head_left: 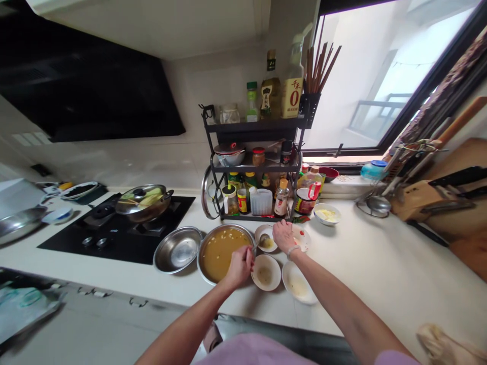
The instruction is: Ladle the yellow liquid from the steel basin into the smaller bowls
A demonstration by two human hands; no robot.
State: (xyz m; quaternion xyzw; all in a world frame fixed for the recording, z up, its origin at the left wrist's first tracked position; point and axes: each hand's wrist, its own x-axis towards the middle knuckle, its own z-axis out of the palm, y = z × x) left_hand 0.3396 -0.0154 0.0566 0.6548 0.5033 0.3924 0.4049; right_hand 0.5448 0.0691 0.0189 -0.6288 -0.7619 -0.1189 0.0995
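Note:
My left hand [239,264] is closed round the handle of a spoon [263,238], whose head is in a small white bowl [258,232] with a yellowish content. Just right of that bowl, my right hand [283,236] has its fingers curled downward; whatever they pinch is hidden. Partly behind the right wrist sits a dish with red bits [302,237]. Nearer me stand a white bowl with a little brownish liquid [265,272] and a white dish with pale residue [299,284]. A large metal basin of brown liquid [220,256] lies under and left of my left hand.
An empty metal basin [178,251] stands beside the black hob [125,238], which carries a lidded pan [144,203]. Behind the bowls rises a black rack [254,124] of bottles and jars. On the right are a bowl of pale pieces [327,215] and a knife block [429,195].

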